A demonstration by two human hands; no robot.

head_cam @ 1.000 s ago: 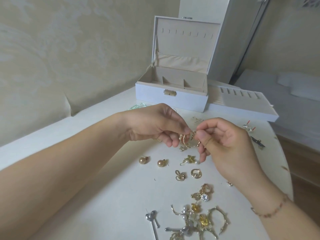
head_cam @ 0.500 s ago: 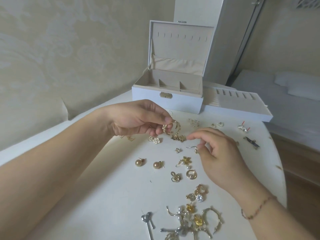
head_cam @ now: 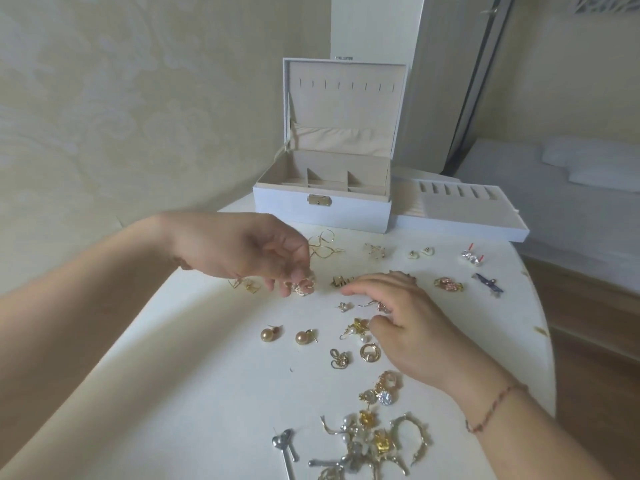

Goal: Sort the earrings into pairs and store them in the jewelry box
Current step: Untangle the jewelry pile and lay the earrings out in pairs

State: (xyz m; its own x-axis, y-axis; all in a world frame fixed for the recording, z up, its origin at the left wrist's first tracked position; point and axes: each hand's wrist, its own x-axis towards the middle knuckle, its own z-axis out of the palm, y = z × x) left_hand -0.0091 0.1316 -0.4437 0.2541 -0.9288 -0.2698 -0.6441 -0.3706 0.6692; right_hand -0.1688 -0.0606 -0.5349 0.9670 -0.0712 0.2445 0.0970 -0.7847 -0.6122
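1. Currently the left hand (head_cam: 249, 251) hovers low over the white table (head_cam: 173, 393), its fingertips pinching a small pale rose-shaped earring (head_cam: 303, 285) that touches or nearly touches the tabletop.
2. Just beside it, the right hand (head_cam: 412, 327) rests with loosely curled fingers over loose pieces; I cannot tell whether it grips one.
3. Sorted pairs lie in a far row, two gold ball studs (head_cam: 287, 336) sit nearer, and a tangled unsorted heap (head_cam: 374, 441) lies closest.
4. Beyond them, the jewelry box (head_cam: 322, 209) stands open, its removable tray (head_cam: 464, 216) beside it.
5. Judging by size, these earrings are feather-light, rigid and slippery, with thin posts and hooks that likely bend or snag; pinch the body, not the wire.
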